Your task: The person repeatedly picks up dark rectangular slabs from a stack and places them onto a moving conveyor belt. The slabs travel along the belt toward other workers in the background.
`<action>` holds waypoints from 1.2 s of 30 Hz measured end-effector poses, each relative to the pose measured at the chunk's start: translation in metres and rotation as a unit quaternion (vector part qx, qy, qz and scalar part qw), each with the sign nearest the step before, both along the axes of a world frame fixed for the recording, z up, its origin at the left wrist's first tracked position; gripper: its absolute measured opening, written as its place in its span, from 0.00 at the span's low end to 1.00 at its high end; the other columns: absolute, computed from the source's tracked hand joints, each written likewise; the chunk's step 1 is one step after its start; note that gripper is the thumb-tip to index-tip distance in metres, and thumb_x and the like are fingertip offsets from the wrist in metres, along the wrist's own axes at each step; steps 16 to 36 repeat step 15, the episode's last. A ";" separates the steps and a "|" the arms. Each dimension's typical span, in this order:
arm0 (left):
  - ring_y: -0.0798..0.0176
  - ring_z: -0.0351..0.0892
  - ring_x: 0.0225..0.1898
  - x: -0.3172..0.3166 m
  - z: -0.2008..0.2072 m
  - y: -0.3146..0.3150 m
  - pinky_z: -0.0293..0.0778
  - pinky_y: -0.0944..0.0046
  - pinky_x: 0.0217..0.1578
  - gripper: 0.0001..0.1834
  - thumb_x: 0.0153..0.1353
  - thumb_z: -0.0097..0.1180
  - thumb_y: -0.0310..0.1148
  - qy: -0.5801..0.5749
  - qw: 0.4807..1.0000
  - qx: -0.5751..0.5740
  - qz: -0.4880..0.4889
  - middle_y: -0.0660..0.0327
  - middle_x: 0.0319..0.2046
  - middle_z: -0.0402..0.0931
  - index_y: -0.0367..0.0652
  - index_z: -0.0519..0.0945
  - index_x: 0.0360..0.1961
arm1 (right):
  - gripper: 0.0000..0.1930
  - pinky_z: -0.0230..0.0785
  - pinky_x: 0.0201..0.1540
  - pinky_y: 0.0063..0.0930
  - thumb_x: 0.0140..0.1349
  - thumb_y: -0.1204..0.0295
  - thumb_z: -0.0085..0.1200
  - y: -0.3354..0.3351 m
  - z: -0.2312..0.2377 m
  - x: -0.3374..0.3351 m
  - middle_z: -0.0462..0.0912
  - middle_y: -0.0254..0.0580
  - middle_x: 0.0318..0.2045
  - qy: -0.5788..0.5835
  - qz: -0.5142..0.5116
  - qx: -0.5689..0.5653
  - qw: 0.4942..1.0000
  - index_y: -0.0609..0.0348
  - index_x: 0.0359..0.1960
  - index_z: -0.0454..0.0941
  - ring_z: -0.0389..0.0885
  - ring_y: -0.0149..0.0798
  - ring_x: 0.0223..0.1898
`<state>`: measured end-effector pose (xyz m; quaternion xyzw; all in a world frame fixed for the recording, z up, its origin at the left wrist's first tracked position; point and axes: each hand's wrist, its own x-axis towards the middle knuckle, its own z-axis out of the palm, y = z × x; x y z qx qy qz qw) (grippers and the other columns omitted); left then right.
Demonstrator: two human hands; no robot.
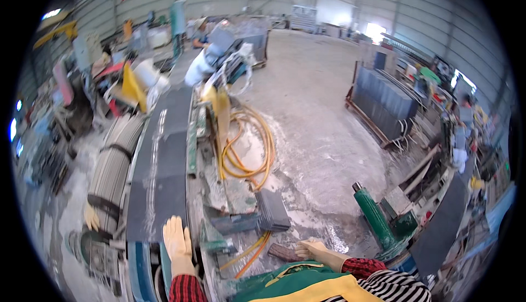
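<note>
My left hand (176, 239), in a cream glove, lies flat with its fingers stretched out at the right edge of dark grey stone slabs (145, 203). The slabs form a long strip running away from me on a machine bed. My right hand (320, 251), also gloved, is at waist height with its fingers extended leftward and no object visible in it. Just beyond its fingertips is a brownish block (284, 252). Near the front of the bed, a stack of dark grey slabs (273, 210) sits between my hands.
Orange hose (268, 154) lies coiled right of the bed. A green cylinder (375, 217) stands at my right. Farther off, a rack holds upright slabs (383, 102). A ribbed beige roll (112, 165) flanks the strip on the left. Someone (200, 34) is at the far end.
</note>
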<state>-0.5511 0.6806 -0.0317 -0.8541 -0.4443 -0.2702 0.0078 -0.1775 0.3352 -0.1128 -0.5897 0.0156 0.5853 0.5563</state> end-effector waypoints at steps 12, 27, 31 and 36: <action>0.39 0.63 0.68 -0.006 0.006 -0.012 0.55 0.44 0.70 0.27 0.62 0.57 0.29 0.013 1.000 -0.028 0.001 0.43 0.65 0.69 0.36 0.73 0.63 | 0.17 0.85 0.33 0.27 0.67 0.64 0.58 0.002 -0.022 -0.003 0.87 0.49 0.44 -0.041 0.101 -0.147 0.983 0.63 0.52 0.80 0.89 0.42 0.36; 0.41 0.61 0.69 -0.006 -0.014 -0.002 0.52 0.44 0.71 0.30 0.60 0.59 0.34 0.025 0.999 -0.024 -0.006 0.44 0.66 0.67 0.37 0.72 0.64 | 0.21 0.84 0.37 0.25 0.66 0.61 0.60 -0.006 -0.037 0.002 0.87 0.50 0.47 -0.021 0.055 -0.099 0.993 0.62 0.54 0.80 0.89 0.42 0.41; 0.41 0.61 0.69 -0.006 -0.014 -0.002 0.52 0.44 0.71 0.30 0.60 0.59 0.34 0.025 0.999 -0.024 -0.006 0.44 0.66 0.67 0.37 0.72 0.64 | 0.21 0.84 0.37 0.25 0.66 0.61 0.60 -0.006 -0.037 0.002 0.87 0.50 0.47 -0.021 0.055 -0.099 0.993 0.62 0.54 0.80 0.89 0.42 0.41; 0.41 0.61 0.69 -0.006 -0.014 -0.002 0.52 0.44 0.71 0.30 0.60 0.59 0.34 0.025 0.999 -0.024 -0.006 0.44 0.66 0.67 0.37 0.72 0.64 | 0.21 0.84 0.37 0.25 0.66 0.61 0.60 -0.006 -0.037 0.002 0.87 0.50 0.47 -0.021 0.055 -0.099 0.993 0.62 0.54 0.80 0.89 0.42 0.41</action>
